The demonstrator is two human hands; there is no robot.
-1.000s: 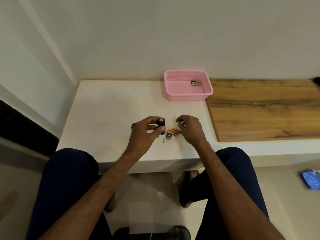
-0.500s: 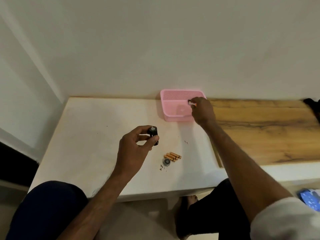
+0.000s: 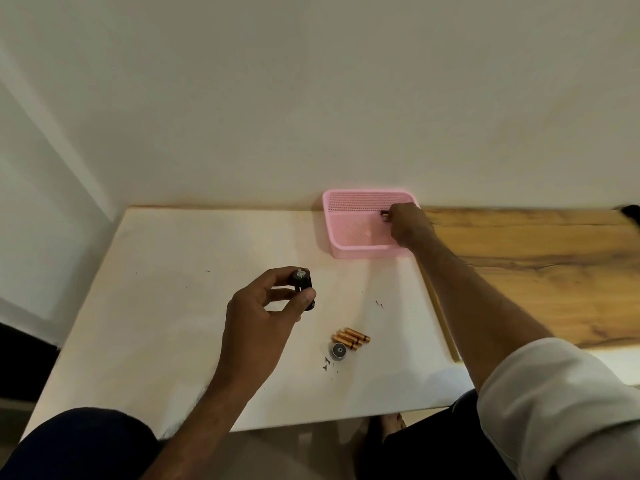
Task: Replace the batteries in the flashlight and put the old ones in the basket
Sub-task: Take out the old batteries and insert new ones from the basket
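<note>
My left hand [image 3: 263, 306] grips the black flashlight body [image 3: 304, 287] above the white table, its open end turned up towards me. My right hand [image 3: 410, 225] reaches into the far right of the pink basket [image 3: 360, 252], and its curled fingertips pinch a dark old battery [image 3: 384, 213] just over the basket floor. Several orange batteries [image 3: 351, 338] lie side by side on the table to the right of my left hand. The round flashlight end cap [image 3: 338, 350] sits right in front of them.
The white table [image 3: 166, 306] meets a wall at the back. A wooden board [image 3: 536, 265] lies right of the basket, under my right forearm. Small dark specks [image 3: 379, 304] dot the table. My knees are below the front edge.
My right hand went from beside the orange batteries to the basket with a battery and has sunk lower inside it. My left hand kept the flashlight body. The camera tilted up.
</note>
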